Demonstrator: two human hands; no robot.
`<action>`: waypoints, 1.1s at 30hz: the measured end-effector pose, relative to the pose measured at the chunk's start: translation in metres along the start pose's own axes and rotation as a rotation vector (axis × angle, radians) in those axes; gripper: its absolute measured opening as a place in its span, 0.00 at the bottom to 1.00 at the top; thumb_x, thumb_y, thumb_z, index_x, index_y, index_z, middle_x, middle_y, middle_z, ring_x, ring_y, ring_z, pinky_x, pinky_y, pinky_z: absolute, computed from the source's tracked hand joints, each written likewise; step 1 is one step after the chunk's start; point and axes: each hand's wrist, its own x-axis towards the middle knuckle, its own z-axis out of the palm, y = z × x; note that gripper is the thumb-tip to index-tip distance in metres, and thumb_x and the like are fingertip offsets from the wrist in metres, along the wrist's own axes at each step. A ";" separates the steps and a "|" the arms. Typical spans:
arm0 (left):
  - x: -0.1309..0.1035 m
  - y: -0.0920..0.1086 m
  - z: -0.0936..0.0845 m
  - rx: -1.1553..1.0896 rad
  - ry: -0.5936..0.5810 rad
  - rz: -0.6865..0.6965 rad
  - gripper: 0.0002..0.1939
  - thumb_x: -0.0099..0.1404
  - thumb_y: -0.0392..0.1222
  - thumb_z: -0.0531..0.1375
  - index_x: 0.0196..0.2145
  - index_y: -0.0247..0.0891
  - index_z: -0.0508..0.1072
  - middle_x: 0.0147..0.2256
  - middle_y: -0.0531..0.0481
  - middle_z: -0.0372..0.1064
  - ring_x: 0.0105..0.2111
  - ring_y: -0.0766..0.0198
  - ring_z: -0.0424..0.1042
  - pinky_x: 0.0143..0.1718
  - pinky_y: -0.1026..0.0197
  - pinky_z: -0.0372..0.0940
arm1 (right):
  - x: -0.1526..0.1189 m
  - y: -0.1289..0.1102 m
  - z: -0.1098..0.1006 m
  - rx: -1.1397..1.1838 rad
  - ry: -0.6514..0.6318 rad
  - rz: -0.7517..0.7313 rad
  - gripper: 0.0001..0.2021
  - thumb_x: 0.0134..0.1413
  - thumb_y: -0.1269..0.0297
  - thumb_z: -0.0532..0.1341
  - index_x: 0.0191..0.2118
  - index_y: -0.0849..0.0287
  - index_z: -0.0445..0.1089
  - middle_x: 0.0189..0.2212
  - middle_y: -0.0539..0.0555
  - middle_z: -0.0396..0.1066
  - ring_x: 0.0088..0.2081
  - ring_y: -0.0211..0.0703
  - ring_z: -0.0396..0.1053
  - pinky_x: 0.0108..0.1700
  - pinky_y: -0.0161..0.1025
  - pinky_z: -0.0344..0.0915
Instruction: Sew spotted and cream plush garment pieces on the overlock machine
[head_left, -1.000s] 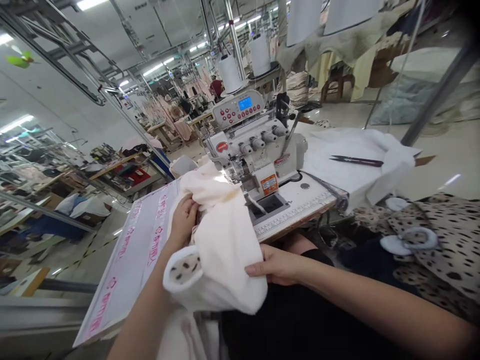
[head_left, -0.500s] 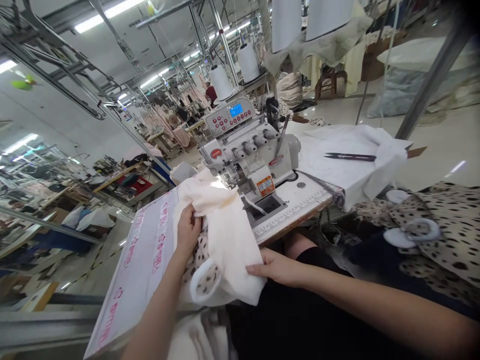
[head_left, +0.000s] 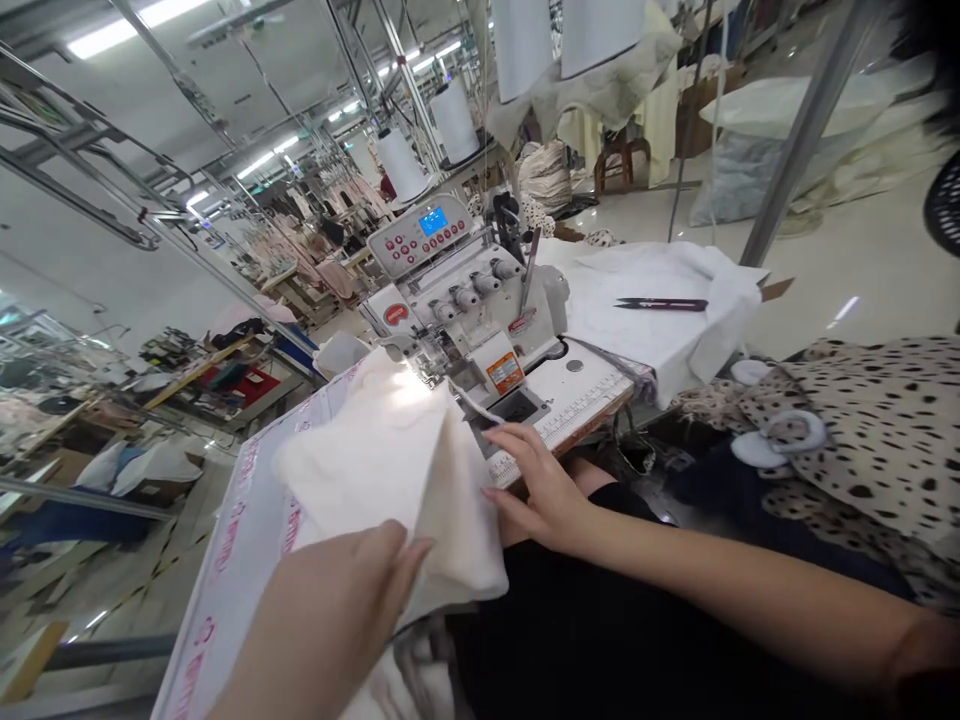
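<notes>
I'm sitting in a garment factory: my overlock sewing machine (head_left: pixel 465 320) is at twelve o'clock, big thread cones (head_left: pixel 454 120) stand above it, rows of other sewing stations (head_left: pixel 300 260) run off at eleven, and spotted fabric (head_left: pixel 870 430) is heaped at three

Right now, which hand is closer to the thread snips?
Right. The right hand lies at the cream fabric's right edge, near the sewing machine, left of and below the snips. The left hand presses the fabric's near edge, farther away.
</notes>
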 end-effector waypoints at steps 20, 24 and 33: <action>0.078 -0.027 0.068 -0.278 0.352 -0.258 0.10 0.53 0.32 0.49 0.30 0.37 0.68 0.34 0.48 0.65 0.35 0.60 0.64 0.35 0.61 0.60 | 0.037 0.032 0.003 0.440 -0.002 0.419 0.27 0.43 0.64 0.65 0.50 0.59 0.58 0.48 0.58 0.59 0.45 0.43 0.62 0.45 0.41 0.63; 0.074 -0.022 0.066 -0.349 0.329 -0.249 0.08 0.55 0.33 0.49 0.28 0.37 0.68 0.32 0.48 0.64 0.33 0.61 0.64 0.33 0.61 0.60 | 0.033 0.041 0.009 0.762 -0.378 0.704 0.18 0.41 0.56 0.65 0.35 0.64 0.63 0.23 0.47 0.61 0.22 0.32 0.59 0.22 0.29 0.58; 0.071 -0.022 0.087 -0.160 0.260 0.002 0.14 0.62 0.38 0.52 0.45 0.34 0.66 0.36 0.43 0.63 0.37 0.57 0.62 0.38 0.56 0.61 | 0.035 0.033 0.002 0.722 -0.337 0.605 0.17 0.45 0.56 0.61 0.21 0.63 0.56 0.18 0.44 0.50 0.21 0.30 0.49 0.22 0.29 0.46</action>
